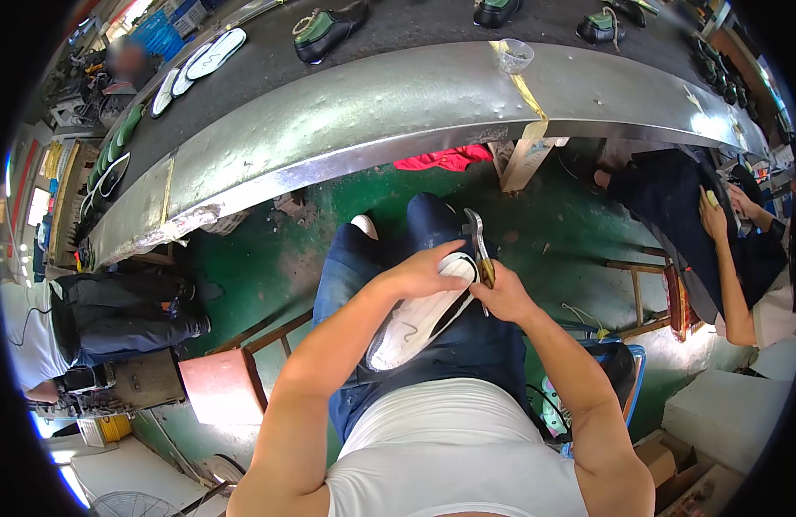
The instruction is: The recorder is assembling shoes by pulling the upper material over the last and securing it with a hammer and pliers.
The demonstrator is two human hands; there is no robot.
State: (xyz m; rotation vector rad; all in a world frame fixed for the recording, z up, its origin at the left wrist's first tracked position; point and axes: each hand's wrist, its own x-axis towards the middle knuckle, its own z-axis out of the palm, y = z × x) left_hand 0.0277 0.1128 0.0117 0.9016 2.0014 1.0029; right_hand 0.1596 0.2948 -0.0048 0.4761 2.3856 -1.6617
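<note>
Across my lap lies a shoe point(418, 326) with its pale white underside turned up, a dark wavy mark on it and a dark edge along its right side. My left hand point(426, 270) is wrapped over its far end, thumb laid across the pale surface. In my right hand point(504, 294) is a pair of metal pincers point(477, 233) with a yellowish handle, closed in the fingers. The curved head of the pincers points away from me, just beyond the shoe's right edge. My right fingertips sit close to that edge; whether they touch it I cannot tell.
A metal-edged conveyor bench point(372, 95) curves ahead, bearing green-and-black shoes point(329, 33), white soles point(217, 53) and a clear plastic cup point(516, 56). Red cloth point(445, 158) lies beneath. A pinkish stool point(221, 385) stands left. Co-workers sit on both sides.
</note>
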